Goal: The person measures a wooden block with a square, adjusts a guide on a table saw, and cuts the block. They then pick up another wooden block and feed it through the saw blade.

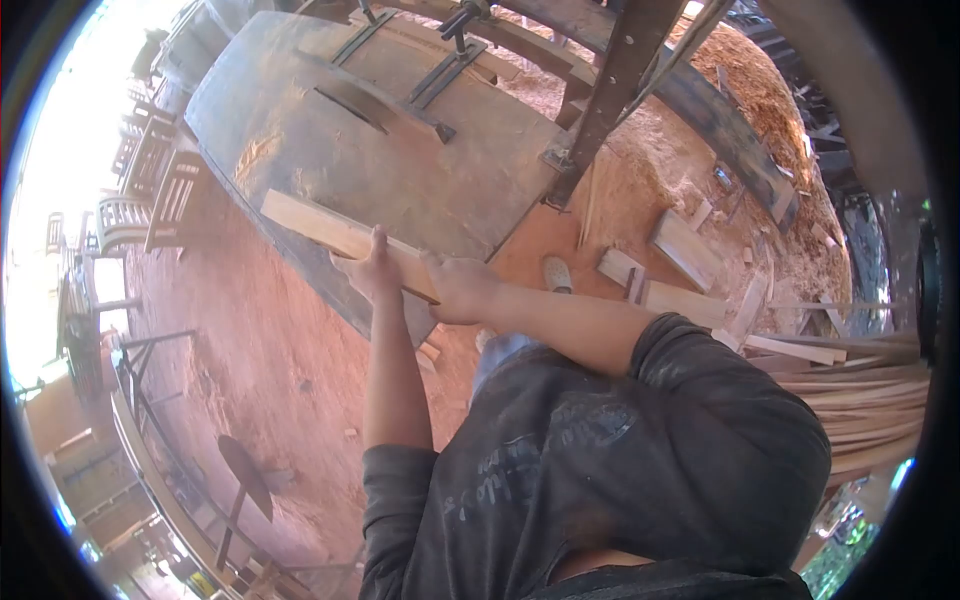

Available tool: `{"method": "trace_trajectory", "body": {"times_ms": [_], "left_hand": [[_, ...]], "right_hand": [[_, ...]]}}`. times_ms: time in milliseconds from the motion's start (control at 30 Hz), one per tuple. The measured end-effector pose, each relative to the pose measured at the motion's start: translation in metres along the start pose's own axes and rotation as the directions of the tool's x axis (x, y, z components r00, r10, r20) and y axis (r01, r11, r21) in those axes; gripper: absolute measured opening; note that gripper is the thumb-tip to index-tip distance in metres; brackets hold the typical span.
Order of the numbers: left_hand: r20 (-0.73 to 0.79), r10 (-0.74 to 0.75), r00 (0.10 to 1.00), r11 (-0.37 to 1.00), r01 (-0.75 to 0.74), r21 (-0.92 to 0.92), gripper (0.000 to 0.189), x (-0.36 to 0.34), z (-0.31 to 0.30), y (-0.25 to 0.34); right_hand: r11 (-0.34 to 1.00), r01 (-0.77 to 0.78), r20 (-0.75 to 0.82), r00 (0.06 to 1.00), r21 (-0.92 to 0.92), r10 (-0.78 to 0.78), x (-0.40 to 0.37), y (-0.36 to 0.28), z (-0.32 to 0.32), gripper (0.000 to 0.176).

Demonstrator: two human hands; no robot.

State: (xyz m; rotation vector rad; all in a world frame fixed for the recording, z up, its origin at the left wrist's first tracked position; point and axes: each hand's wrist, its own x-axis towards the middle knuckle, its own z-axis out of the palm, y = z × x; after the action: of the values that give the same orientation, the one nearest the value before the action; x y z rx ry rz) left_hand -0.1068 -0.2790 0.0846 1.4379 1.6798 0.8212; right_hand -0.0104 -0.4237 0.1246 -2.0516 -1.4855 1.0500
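A pale wooden board (315, 222) is held over the near edge of a sawdust-covered saw table (270, 150). My left hand (374, 268) is closed around the board near its middle, thumb over the top. Just right of it, my right hand (462, 290) grips the board's near end. The board's far end points left over the table, apart from the saw blade (350, 108) that rises through a slot. Beside the blade runs a metal fence (395, 112) on the table.
A rusty metal post (610, 100) stands at the table's right corner. Wood offcuts (686, 248) and sawdust (740, 60) cover the ground to the right, with a stack of long strips (865, 405) closer in. Wooden chairs (172, 200) stand at the left; a round disc on a stick (245, 478) is lower left.
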Motion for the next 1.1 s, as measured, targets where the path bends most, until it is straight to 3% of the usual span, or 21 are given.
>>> {"method": "trace_trajectory", "body": {"times_ms": [67, 167, 333, 467, 567, 667, 733, 800, 833, 867, 900, 933, 1000, 1067, 1100], "left_hand": [[-0.006, 0.014, 1.000, 0.997, -0.014, 0.076, 0.122, 0.005, 0.001, -0.007], [0.024, 0.057, 0.998, 0.997, -0.056, -0.058, 0.122, 0.017, 0.006, -0.026], [0.041, -0.100, 0.994, 0.995, 0.101, -0.020, 0.124, 0.002, 0.002, -0.003], [0.064, -0.099, 0.993, 0.993, 0.102, -0.053, 0.125, 0.014, 0.004, -0.020], [0.132, -0.105, 0.986, 0.987, 0.119, -0.106, 0.123, 0.030, 0.008, -0.039], [0.173, -0.131, 0.976, 0.978, 0.157, -0.140, 0.112, 0.036, 0.005, -0.045], [0.216, -0.104, 0.971, 0.982, 0.135, -0.135, 0.098, 0.012, -0.001, -0.021], [0.283, -0.107, 0.953, 0.977, 0.153, -0.146, 0.091, 0.012, -0.002, -0.019], [0.307, -0.089, 0.948, 0.971, 0.151, -0.185, 0.093, 0.019, 0.000, -0.029], [0.341, -0.088, 0.936, 0.972, 0.156, -0.177, 0.093, 0.022, -0.002, -0.029], [0.371, -0.088, 0.924, 0.973, 0.160, -0.168, 0.092, 0.023, -0.002, -0.029], [0.334, -0.096, 0.938, 0.977, 0.153, -0.148, 0.090, 0.028, -0.003, -0.034], [0.310, -0.076, 0.948, 0.989, 0.112, -0.102, 0.089, 0.029, -0.008, -0.029], [0.303, -0.069, 0.950, 0.997, 0.071, 0.003, 0.088, 0.018, -0.007, -0.020], [0.274, -0.083, 0.958, 0.994, 0.060, 0.094, 0.087, 0.017, -0.009, -0.015]], "right_hand": [[0.999, 0.024, -0.002, 1.000, 0.023, -0.024, 0.003, 0.005, 0.005, 0.087], [1.000, 0.011, 0.004, 1.000, -0.015, -0.011, 0.002, 0.005, 0.003, 0.089], [1.000, 0.003, 0.066, 0.998, 0.019, -0.005, -0.002, 0.008, -0.008, 0.091], [0.999, 0.001, 0.084, 0.996, 0.039, -0.004, -0.001, 0.012, -0.007, 0.091], [0.994, 0.087, 0.025, 0.996, 0.058, -0.089, 0.000, 0.027, 0.004, 0.089], [0.929, 0.212, -0.131, 0.975, 0.302, -0.180, -0.016, 0.063, 0.014, 0.072], [0.903, 0.215, -0.128, 0.975, 0.372, -0.179, -0.031, 0.106, 0.011, 0.055], [0.873, 0.058, -0.092, 0.996, 0.485, -0.015, -0.061, 0.165, 0.009, 0.043], [0.783, -0.081, -0.054, 0.988, 0.617, 0.145, -0.085, 0.193, 0.006, 0.040], [0.864, 0.013, -0.310, 0.936, 0.504, 0.167, -0.093, 0.247, 0.036, 0.039], [0.812, -0.134, -0.323, 0.871, 0.568, 0.369, -0.096, 0.305, 0.067, 0.034], [0.746, -0.128, -0.376, 0.800, 0.653, 0.467, -0.122, 0.333, 0.058, 0.030], [0.410, -0.064, -0.306, 0.564, 0.910, 0.767, -0.140, 0.391, 0.071, 0.028], [0.403, -0.076, -0.329, 0.453, 0.912, 0.829, -0.153, 0.448, 0.057, 0.027], [0.393, -0.009, -0.358, 0.395, 0.919, 0.846, -0.151, 0.467, 0.049, 0.027]]}}
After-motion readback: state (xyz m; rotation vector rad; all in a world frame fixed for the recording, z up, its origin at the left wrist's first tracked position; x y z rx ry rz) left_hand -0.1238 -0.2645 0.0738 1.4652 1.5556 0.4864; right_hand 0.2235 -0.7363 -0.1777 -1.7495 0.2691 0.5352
